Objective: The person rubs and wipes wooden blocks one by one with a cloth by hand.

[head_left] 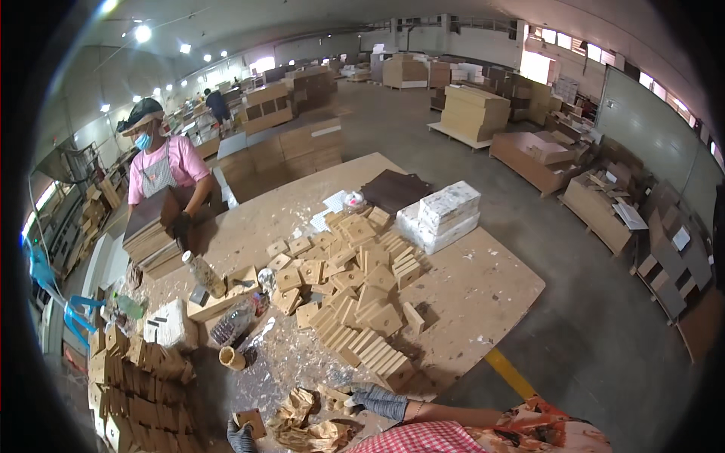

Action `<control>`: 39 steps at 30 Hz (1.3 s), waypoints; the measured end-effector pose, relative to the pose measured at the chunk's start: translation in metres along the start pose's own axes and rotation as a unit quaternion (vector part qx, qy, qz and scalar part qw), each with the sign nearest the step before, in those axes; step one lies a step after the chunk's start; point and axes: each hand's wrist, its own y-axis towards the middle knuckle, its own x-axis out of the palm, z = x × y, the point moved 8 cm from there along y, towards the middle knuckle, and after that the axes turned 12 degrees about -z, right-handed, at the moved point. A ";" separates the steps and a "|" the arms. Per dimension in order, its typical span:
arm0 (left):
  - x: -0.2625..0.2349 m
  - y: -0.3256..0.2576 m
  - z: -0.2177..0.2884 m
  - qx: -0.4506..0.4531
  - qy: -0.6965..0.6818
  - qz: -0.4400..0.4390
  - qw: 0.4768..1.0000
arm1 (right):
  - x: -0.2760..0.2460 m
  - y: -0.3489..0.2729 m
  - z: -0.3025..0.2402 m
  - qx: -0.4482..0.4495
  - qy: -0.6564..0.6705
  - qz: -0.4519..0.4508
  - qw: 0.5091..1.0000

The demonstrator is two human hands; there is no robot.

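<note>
At the lower edge, my left hand point(240, 438) in a grey glove grips a small square wooden block point(255, 423) with a hole in it. My right hand point(381, 402), also gloved in grey, reaches in from the right with its fingers closed beside small pale wooden pieces point(332, 395). What its fingertips hold is too small to make out. Crumpled brown paper point(298, 411) lies between my two hands. Beyond them, a large heap of square wooden blocks point(351, 279) with holes covers the table's middle, partly in neat rows.
The worn wooden table point(491, 279) carries white wrapped packs point(442, 215), a dark board point(396, 189), a plastic bottle point(234, 323) and a cardboard tube point(232, 358). Stacked blocks point(143, 396) stand at the lower left. Across the table, a person point(165, 166) handles dark boards.
</note>
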 end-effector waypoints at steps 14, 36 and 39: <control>0.132 -0.018 0.077 -0.119 0.066 -0.273 0.952 | 0.024 0.025 -0.030 -0.083 -0.045 -0.005 0.996; 0.112 -0.062 0.159 -0.075 -0.148 -0.089 0.982 | 0.145 0.081 -0.096 0.017 -0.141 -0.104 0.984; 0.096 -0.069 0.206 -0.005 -0.132 -0.034 0.991 | 0.135 0.077 -0.115 0.001 -0.137 -0.079 0.987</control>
